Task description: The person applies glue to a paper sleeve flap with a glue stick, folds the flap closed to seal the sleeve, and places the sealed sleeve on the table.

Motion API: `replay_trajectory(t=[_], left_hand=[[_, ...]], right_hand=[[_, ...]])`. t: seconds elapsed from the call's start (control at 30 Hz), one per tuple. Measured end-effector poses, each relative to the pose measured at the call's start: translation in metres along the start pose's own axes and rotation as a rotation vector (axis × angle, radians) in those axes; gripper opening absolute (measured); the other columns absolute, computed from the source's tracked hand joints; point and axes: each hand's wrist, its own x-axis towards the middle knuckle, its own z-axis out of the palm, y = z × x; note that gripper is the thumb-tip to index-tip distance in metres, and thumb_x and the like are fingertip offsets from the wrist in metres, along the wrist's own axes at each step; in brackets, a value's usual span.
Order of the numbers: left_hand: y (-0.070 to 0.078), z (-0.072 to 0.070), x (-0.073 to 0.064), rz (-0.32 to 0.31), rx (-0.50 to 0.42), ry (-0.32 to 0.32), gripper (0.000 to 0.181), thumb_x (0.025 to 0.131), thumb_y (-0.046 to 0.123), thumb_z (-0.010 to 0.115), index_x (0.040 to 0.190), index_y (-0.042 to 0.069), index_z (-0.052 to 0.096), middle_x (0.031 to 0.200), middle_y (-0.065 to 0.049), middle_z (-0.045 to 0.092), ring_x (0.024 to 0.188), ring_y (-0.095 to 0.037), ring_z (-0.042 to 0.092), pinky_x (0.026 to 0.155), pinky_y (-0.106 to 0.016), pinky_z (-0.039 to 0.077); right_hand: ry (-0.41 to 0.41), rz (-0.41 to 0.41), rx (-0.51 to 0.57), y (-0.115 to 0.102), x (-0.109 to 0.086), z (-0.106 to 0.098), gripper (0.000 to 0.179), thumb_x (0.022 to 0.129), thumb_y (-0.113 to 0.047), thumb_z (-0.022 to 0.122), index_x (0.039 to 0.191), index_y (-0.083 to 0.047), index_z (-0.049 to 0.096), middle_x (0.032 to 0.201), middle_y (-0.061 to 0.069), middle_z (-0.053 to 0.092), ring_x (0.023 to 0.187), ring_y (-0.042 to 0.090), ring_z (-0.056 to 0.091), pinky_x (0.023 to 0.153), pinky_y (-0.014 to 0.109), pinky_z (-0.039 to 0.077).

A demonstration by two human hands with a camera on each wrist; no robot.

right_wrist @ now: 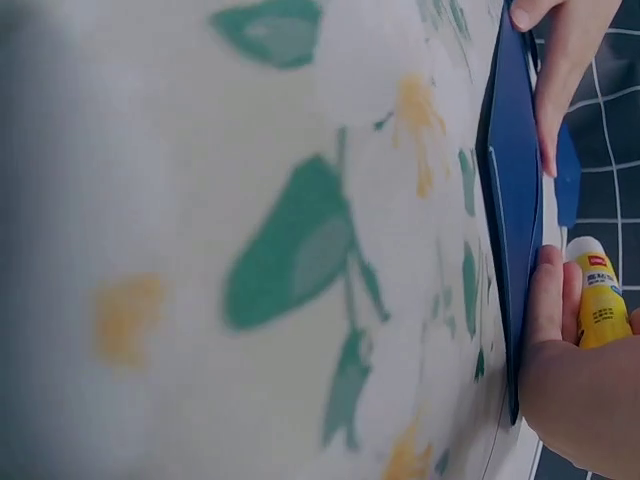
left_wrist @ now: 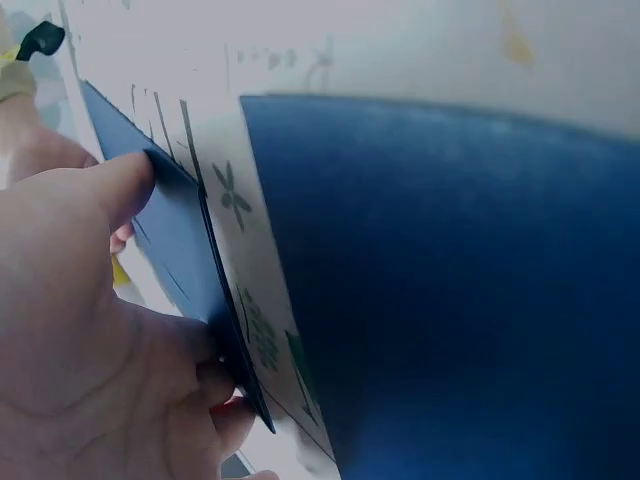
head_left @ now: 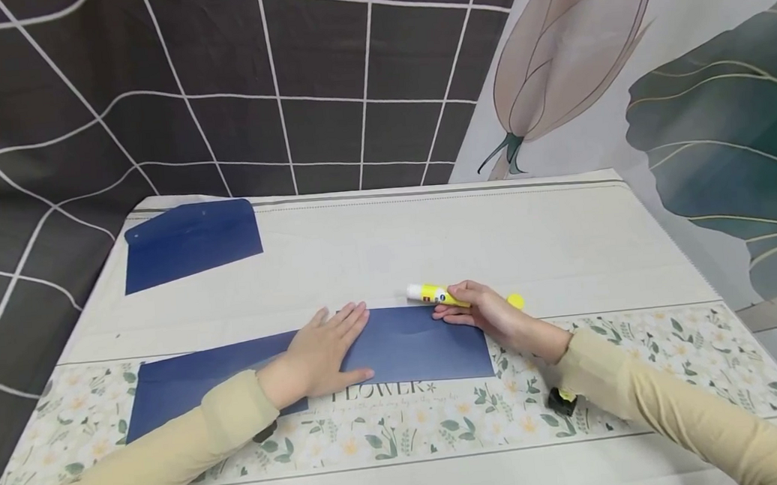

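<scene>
Curled round the yellow glue stick (head_left: 436, 295), your right hand (head_left: 491, 314) has a narrow hold on it, the white end pointing to 9 o'clock. Its lower fingers lie over the blue sheet (head_left: 409, 346), perhaps to steady that corner. From the sheet's middle, with 12 directly away from you, the stick sits at 1 o'clock along the far edge; whether its tip touches anything, you can't tell. At 9 o'clock your left hand (head_left: 325, 352) lies spread across the sheet's end, fingers straight and holding nothing, probably to stop it sliding. Just past your right hand, between 2 and 3 o'clock, shows a round yellow piece (head_left: 516, 300) (loose cap or the stick's other end, it's unclear). Further out, towards 9, another blue sheet (head_left: 195, 384) lies apart, your left hand and sleeve (head_left: 241, 410) hiding parts of it. Well off at 10 o'clock, a blue flapped piece (head_left: 192, 245) rests on the tablecloth (head_left: 429, 247), apparently parked out of your way.
</scene>
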Motion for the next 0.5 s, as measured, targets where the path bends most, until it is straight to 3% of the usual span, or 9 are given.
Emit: replay_trajectory(t=[0.27,0.5], left_hand=[[-0.0021,-0.0001,-0.0052,-0.002,-0.028,0.031,0.086,0.091,0.056,0.053,0.151,0.001,0.025,0.16,-0.013,0.019,0.148,-0.029,0.019,0.119,-0.055,0.015],[-0.0008,-0.0023,-0.0064,-0.025,-0.014,0.016,0.088,0.09,0.058,0.052,0.151,0.0,0.025,0.16,-0.015,0.019,0.148,-0.029,0.019,0.12,-0.054,0.014]], right_hand=[[-0.018,0.014,-0.008,-0.0027,-0.0003,-0.0048,0.024,0.104,-0.023,0.039,0.113,-0.001,0.037,0.099,0.003,0.066,0.093,0.008,0.068,0.091,0.022,0.053],[-0.013,0.028,-0.03,-0.0072,-0.0003,-0.0102,0.025,0.104,-0.024,0.039,0.112,0.0,0.035,0.096,0.003,0.066,0.09,0.007,0.069,0.089,0.021,0.054]])
